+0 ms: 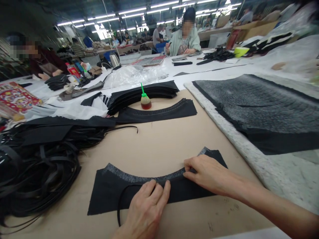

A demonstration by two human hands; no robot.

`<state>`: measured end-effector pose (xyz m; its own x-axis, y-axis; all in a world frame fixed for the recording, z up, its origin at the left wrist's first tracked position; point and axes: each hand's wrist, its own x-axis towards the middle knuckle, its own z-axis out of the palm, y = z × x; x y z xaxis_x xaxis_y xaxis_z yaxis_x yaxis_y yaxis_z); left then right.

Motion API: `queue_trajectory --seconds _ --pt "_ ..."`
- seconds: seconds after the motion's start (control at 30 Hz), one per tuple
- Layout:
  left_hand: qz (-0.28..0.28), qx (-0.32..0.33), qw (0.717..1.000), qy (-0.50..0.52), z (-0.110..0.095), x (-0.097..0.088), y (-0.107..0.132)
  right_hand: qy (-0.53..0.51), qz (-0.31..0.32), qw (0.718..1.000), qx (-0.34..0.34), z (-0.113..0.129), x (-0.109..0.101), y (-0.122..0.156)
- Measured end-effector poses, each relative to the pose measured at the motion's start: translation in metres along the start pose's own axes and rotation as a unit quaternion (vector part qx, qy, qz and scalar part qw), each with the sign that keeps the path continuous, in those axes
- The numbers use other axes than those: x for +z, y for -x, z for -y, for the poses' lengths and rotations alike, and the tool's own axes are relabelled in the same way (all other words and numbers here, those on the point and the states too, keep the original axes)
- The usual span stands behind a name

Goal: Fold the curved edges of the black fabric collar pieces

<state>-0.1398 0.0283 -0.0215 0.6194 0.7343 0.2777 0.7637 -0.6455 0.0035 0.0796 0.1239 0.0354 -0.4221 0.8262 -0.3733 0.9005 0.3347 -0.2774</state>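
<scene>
A curved black fabric piece [107, 189] lies on the tan board [159, 146] in front of me. A thin black strip [122, 199] runs along its grey inner edge and loops down to the left. My left hand [147, 209] rests on the piece with fingers stretched flat, pressing the strip near the middle. My right hand [206, 174] lies at the piece's right end, fingers curled down onto the strip at the edge.
A small glue bottle [145, 101] with a green nozzle stands behind, between a second curved piece [159, 114] and a stack of them [144, 93]. A heap of black strips [35, 166] fills the left. A large dark sheet [261, 103] lies right. Other people sit at far tables.
</scene>
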Motion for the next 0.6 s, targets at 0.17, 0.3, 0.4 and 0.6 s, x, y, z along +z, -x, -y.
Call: queue_trajectory --seconds 0.17,0.3,0.4,0.6 --pt "0.014 0.004 1.0 -0.002 0.0 -0.003 -0.005 0.036 -0.019 0.999 -0.004 0.002 0.005 0.0" --pt "0.025 0.008 1.0 -0.002 0.0 -0.002 -0.005 0.069 -0.047 0.996 -0.014 0.004 0.007 0.001" --pt "0.003 0.002 1.0 -0.015 -0.001 0.001 -0.004 0.081 -0.056 0.995 -0.01 0.005 0.006 0.002" --pt "-0.016 0.001 1.0 0.024 -0.012 0.003 -0.021 0.101 -0.067 0.993 0.008 0.007 0.004 0.005"
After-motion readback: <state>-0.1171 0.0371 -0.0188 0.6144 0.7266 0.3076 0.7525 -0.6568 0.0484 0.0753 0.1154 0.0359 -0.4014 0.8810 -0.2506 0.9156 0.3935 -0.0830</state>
